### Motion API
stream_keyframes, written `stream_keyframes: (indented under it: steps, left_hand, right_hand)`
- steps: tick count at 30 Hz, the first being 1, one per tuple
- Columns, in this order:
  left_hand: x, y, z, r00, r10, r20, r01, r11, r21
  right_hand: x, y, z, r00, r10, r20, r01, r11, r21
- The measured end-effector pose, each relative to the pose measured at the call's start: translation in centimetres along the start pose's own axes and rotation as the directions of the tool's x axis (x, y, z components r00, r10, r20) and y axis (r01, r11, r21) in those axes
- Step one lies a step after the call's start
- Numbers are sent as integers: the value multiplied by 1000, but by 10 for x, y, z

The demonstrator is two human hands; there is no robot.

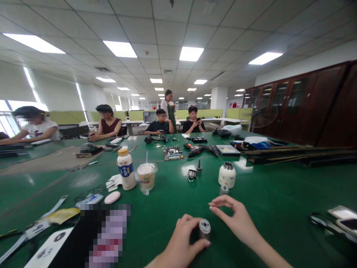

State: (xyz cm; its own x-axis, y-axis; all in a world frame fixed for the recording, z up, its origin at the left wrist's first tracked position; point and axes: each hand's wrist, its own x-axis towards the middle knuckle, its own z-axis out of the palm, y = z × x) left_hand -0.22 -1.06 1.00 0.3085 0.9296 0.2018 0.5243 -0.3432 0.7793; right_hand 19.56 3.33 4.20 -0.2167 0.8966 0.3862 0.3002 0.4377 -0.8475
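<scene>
Near the front edge of the green table [156, 223], a small silver metal cylinder [205, 229] stands upright, with dark holes in its round top. My left hand [182, 240] grips it from the left, thumb and forefinger around its sides. Up and to the right, my right hand [232, 216] is closed in a pinch above the table; whatever is between its fingertips is too small to make out. Just beyond those fingers is a small clear-grey piece [224, 190]. Behind that stands a lidless white bottle [227, 175] with a metal neck.
A milk tea bottle [126, 169] and a plastic cup with a straw [146, 178] stand left of centre. Farther back lie a metal-ringed part [191, 174], a circuit board [173, 153] and power drills [193, 150]. Several people sit across the table; one stands behind.
</scene>
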Motion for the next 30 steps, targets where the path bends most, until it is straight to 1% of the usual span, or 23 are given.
stream_keyframes:
  steps: [4, 6, 7, 9, 11, 14, 16, 21, 27, 30]
  left_hand:
    - [2, 0, 0, 1000, -14, 16, 14, 1000, 26]
    - [3, -3, 1, 1000, -16, 23, 15, 999, 47]
    - [4, -5, 1, 1000, -11, 25, 10, 998, 54]
    - [5, -7, 1, 1000, 7, 27, -9, 998, 57]
    - [4, -8, 2, 999, 23, 24, -24, 999, 46]
    - [2, -6, 2, 999, 28, 19, -29, 999, 33]
    - [2, -6, 2, 1000, 25, 11, -26, 999, 36]
    - [3, -7, 3, 999, 38, 7, -38, 998, 48]
    - [3, -7, 3, 999, 48, 15, -49, 998, 48]
    - [2, -6, 2, 999, 51, 15, -52, 997, 48]
  right_hand:
    - [3, 36, -9, 995, 64, 81, -64, 998, 3]
    - [1, 44, -8, 995, 72, 72, -73, 997, 6]
    - [0, 43, -6, 996, 72, 57, -73, 997, 11]
    - [-2, 35, -1, 998, 64, 22, -65, 997, 34]
    - [-5, 19, 6, 999, 44, 0, -44, 996, 80]
    - [-8, -4, 16, 999, 6, 46, -14, 985, 174]
    - [-11, -12, 20, 997, 3, 82, -18, 981, 192]
    - [-16, -18, 25, 996, 23, 83, -37, 983, 177]
    - [-17, -23, 26, 995, 23, 98, -31, 996, 84]
    - [-17, -19, 24, 995, 13, 97, -25, 993, 118]
